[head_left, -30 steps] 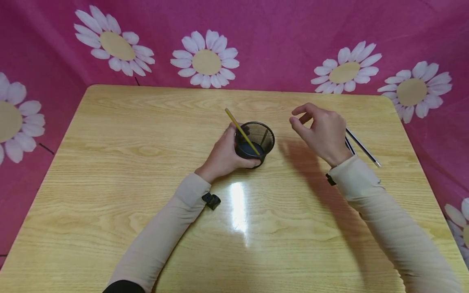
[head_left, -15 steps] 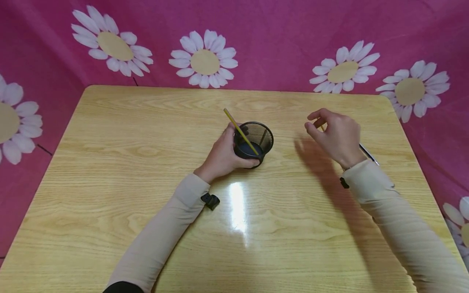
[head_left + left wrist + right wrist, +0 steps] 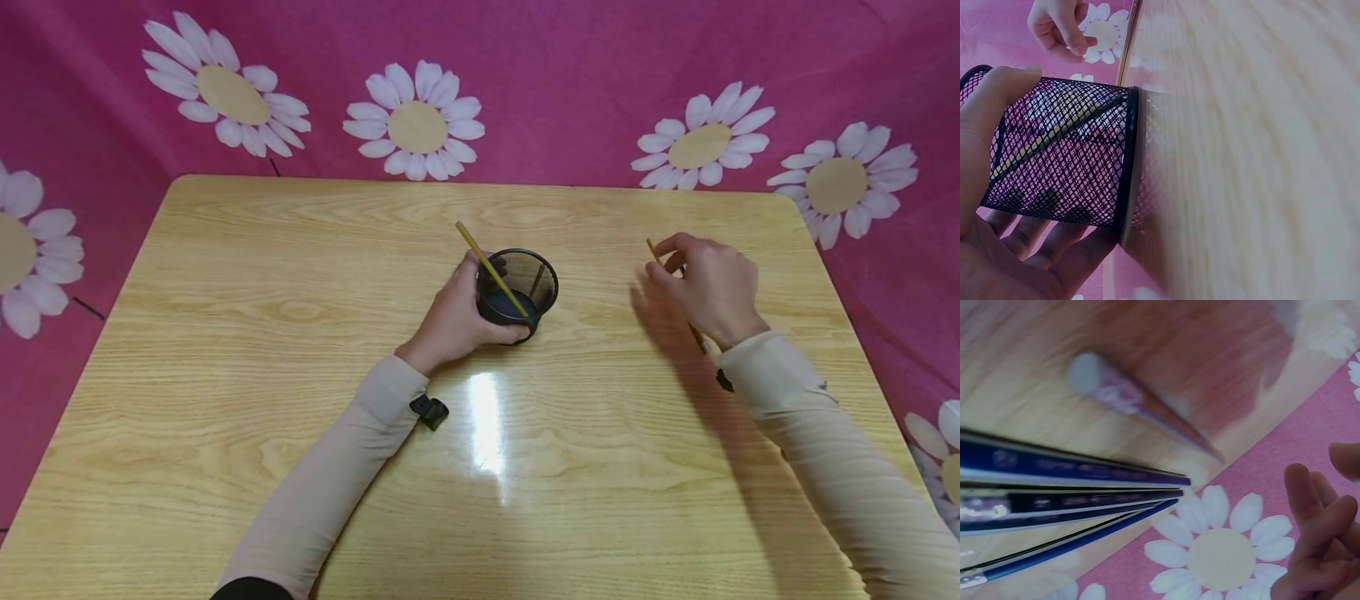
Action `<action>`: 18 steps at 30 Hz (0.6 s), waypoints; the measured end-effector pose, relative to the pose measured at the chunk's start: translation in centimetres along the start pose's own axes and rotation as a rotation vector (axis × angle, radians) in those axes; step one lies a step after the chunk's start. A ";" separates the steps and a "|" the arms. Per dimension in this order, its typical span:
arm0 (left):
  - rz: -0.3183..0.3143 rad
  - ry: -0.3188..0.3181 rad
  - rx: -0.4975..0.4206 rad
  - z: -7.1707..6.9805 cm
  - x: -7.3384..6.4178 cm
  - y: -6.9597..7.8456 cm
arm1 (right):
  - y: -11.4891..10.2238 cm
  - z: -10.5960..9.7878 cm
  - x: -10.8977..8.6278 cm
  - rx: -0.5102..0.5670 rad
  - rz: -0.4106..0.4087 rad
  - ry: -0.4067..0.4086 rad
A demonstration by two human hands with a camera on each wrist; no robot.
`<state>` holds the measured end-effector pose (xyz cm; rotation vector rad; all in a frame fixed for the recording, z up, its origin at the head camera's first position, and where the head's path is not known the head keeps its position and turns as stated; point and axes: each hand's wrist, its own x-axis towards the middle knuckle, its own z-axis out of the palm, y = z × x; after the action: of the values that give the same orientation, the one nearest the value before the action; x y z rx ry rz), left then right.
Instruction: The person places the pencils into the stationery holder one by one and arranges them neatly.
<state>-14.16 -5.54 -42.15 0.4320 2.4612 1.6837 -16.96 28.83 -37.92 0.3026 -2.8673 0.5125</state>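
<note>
The left hand (image 3: 459, 321) is gripping the black mesh cup (image 3: 528, 279); the right hand (image 3: 716, 279) is hovering, loosely curled, holding nothing.
A loose pencil (image 3: 1163, 420) is lying on the table (image 3: 225, 375) at the cup's three o'clock; a yellow pencil (image 3: 491, 268) is leaning inside toward eleven o'clock. Light, stiff and probably slick, the loose pencil is likely inviting a mid-shaft pinch to stop it rolling; the cup's stiff mesh is probably giving good friction.
</note>
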 end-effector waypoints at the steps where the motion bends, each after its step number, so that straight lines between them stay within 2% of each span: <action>1: 0.001 0.000 -0.001 0.0 0.0 0.0 | 0.2 0.0 -0.1 -0.006 0.009 -0.011; 9: 0.004 -0.001 -0.002 0.0 0.0 -0.1 | 1.7 0.0 -0.2 -0.066 0.092 -0.132; 18: 0.004 -0.009 0.002 0.0 -0.1 0.0 | 3.1 0.0 -0.2 -0.127 0.128 -0.215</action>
<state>-14.09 -5.54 -42.11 0.4444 2.4579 1.6773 -17.47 31.69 -38.94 0.1626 -3.1268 0.3358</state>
